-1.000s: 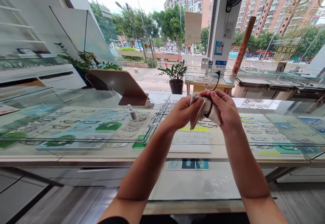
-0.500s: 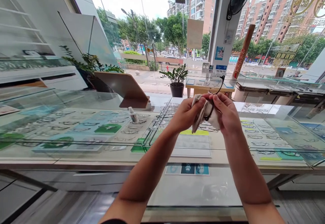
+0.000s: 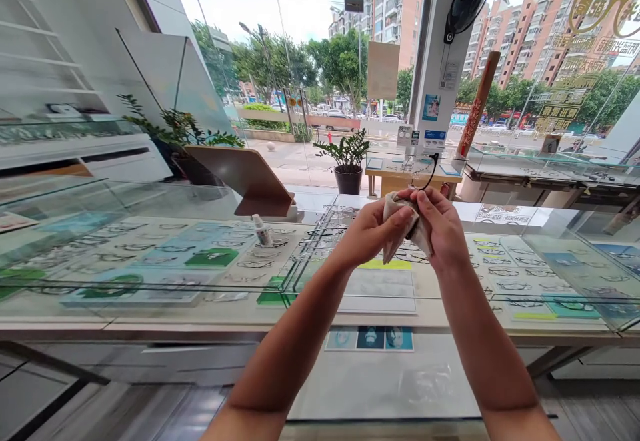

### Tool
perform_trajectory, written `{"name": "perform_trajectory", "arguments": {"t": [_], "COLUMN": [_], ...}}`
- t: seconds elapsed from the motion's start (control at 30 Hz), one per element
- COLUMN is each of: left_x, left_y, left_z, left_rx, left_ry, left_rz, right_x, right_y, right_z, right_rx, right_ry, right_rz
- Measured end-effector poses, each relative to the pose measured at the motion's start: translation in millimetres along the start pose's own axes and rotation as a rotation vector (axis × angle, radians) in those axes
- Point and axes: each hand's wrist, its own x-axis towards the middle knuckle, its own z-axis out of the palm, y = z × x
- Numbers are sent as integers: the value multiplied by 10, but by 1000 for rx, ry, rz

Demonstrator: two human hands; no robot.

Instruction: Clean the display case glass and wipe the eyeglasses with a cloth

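Above the glass display case, my left hand (image 3: 373, 231) is closed on a pale cloth (image 3: 395, 211), thumb pressed along its folds. The cloth wraps part of a pair of glasses (image 3: 432, 173), whose dark temple sticks up past my fingers. My right hand (image 3: 443, 224) pinches the frame of the glasses from the right, and the cloth's end hangs against its palm. Cloth and fingers hide most of the lenses and rim. Both hands almost touch.
Rows of eyeglasses lie inside the glass display case (image 3: 200, 324). A small white spray bottle (image 3: 261, 231) stands on the glass to the left, near a brown-backed tilted mirror or stand (image 3: 245, 177). A potted plant (image 3: 349, 177) is beyond the case, by the window.
My left thumb and the cloth have shifted over the glasses, covering more of the dark rim. The raised temple has moved slightly left and down.
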Motion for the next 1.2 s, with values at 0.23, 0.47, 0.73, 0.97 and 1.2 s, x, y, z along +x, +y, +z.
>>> {"name": "perform_trajectory", "arguments": {"t": [0.23, 0.47, 0.73, 0.97, 1.2], "left_x": [35, 66, 39, 15, 22], "left_y": [-31, -64, -4, 30, 6], "left_z": [-245, -389, -410, -296, -252], "left_rx": [-90, -193, -101, -33, 56], "left_ry": [39, 128, 2, 60, 245], "left_rz": [-86, -76, -39, 53, 132], "right_x": [30, 50, 37, -19, -60], "right_y": [-79, -69, 26, 37, 77], "right_z": [-164, -285, -256, -164, -148], "right_rx": [-112, -407, -335, -202, -227], "right_ry": [25, -212, -222, -184, -188], "right_rz": [-23, 43, 180, 262, 287]}}
